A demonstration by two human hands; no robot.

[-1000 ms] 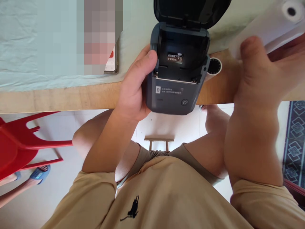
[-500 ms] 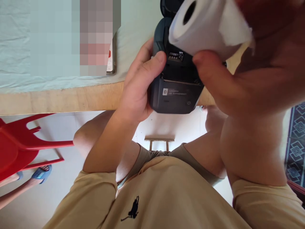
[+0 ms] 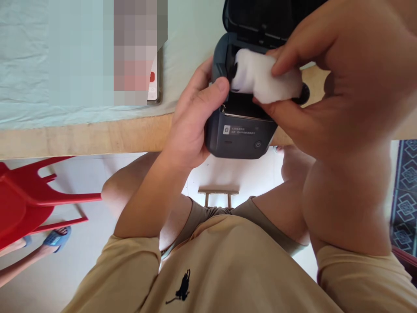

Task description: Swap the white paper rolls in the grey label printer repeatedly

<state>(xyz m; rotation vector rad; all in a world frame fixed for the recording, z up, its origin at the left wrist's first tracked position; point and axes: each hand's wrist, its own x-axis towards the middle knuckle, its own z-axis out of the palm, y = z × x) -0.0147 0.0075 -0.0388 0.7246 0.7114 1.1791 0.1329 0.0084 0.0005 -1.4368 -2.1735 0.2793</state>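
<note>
My left hand [image 3: 198,113] grips the left side of a dark label printer [image 3: 241,134], thumb on its top edge. The printer's lid [image 3: 257,21] stands raised at the far side. Between the thumb and fingers of my right hand [image 3: 312,82] is a white paper roll [image 3: 263,78]. The roll lies lengthwise across the printer's bay, partly inside it, with its left end by the bay's left wall. My right fingers cover its right part. A Bluetooth label and a power button show on the printer's front face.
The wooden table edge [image 3: 81,137] runs below a pale green cloth [image 3: 22,56]. A phone [image 3: 159,82] lies on the cloth, partly hidden by a blurred patch. At left stands a red plastic chair [image 3: 29,191], with another person's slippered foot [image 3: 57,239] beneath it.
The paper roll has moved down from above the printer into its bay, carried by my right hand. More of the raised lid shows. My left hand keeps its hold on the printer.
</note>
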